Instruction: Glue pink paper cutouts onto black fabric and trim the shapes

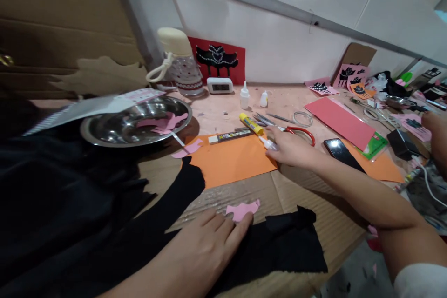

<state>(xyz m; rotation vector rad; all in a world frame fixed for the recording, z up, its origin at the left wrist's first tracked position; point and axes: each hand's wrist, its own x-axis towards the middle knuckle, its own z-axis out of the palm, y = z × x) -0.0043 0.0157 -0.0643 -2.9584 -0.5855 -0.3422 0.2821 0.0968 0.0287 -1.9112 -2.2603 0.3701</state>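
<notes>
My left hand (214,242) lies palm down over black fabric (275,247), its fingers bent a little and the thumb stretched out. Its thumb tip touches the lower edge of a pink paper cutout (240,210), which lies flat on the cardboard. Farther off, my right hand (289,145) reaches across to the right edge of an orange sheet (230,163). A small glue bottle (269,144) sits between its thumb and fingers, the nozzle pointing left. Just beyond are a yellow glue stick (250,123) and red-handled scissors (303,131). A pencil-lead case (230,136) rests on the orange sheet.
A steel bowl (91,135) with pink cutouts stands at left. Along the wall are a drink bottle (186,70), a small digital clock (220,85) and a dropper bottle (244,98). A phone (342,154) and red paper (340,121) lie right. Another person's hand (438,130) shows there.
</notes>
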